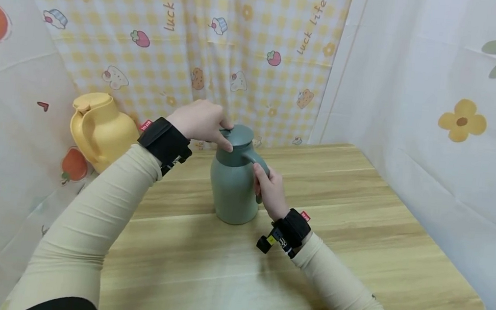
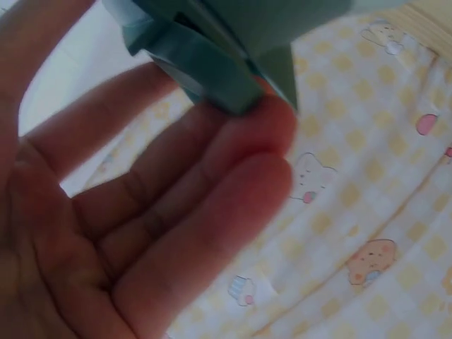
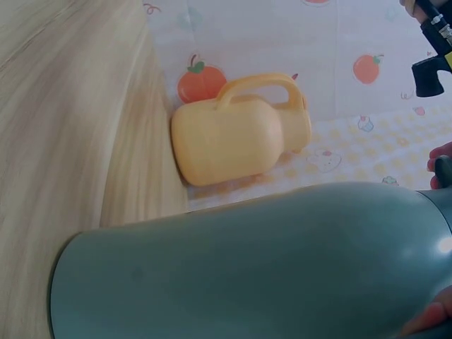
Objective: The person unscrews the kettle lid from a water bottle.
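Observation:
A grey-green thermos jug [image 1: 233,190] stands upright on the wooden table, its lid [image 1: 242,134] on top. My left hand [image 1: 202,121] reaches over the top from the left and pinches the lid at its spout side, the thumb in front. In the left wrist view, curled fingers [image 2: 233,198] touch the green spout part [image 2: 205,67] from below. My right hand [image 1: 271,191] grips the jug's handle [image 1: 256,158] on the right side. The jug's body [image 3: 247,261] fills the lower part of the right wrist view, where little of the right hand shows.
A yellow jug [image 1: 114,136] with a handle stands at the table's back left, partly behind my left wrist. Patterned curtains [image 1: 249,37] hang behind and along both sides. The wooden table [image 1: 335,221] stretches out to the right.

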Motion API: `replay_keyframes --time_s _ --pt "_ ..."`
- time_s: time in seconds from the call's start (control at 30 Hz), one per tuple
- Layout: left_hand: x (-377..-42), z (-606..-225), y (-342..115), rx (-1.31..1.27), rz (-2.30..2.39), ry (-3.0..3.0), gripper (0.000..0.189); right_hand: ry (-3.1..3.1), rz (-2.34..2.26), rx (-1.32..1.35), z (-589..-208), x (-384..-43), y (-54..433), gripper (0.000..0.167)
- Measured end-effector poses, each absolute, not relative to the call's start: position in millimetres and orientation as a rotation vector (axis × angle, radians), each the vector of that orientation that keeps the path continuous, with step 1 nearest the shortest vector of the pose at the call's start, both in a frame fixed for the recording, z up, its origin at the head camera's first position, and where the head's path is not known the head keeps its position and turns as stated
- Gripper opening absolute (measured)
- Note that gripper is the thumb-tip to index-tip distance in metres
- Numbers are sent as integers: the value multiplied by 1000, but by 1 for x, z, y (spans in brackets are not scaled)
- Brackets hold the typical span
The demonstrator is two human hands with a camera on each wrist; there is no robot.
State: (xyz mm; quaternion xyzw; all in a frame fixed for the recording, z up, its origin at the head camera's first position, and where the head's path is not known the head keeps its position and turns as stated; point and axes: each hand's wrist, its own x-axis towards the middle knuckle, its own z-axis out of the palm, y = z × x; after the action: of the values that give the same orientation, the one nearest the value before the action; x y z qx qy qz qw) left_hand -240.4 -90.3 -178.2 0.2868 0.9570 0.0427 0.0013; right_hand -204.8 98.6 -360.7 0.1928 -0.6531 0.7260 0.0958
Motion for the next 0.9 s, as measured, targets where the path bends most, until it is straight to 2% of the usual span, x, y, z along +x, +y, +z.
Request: replay_keyframes --time_s 0.3,0.43,0.53,0.67,0.9 --pt "-227 -180 -86 742 97 3096 55 -1939 2174 599 -361 -206 93 48" --pt "-224 -185 -82 752 102 3118 48 -1954 2182 557 -364 -203 93 50" --pt "-221 -188 -79 746 91 3139 35 -1957 2198 540 -365 -201 94 49" --pt "-218 -188 -74 741 79 3165 58 -1942 2217 525 -364 -201 96 47" --pt "-216 -183 -65 723 55 3216 58 -1939 2194 515 -341 -188 100 46"
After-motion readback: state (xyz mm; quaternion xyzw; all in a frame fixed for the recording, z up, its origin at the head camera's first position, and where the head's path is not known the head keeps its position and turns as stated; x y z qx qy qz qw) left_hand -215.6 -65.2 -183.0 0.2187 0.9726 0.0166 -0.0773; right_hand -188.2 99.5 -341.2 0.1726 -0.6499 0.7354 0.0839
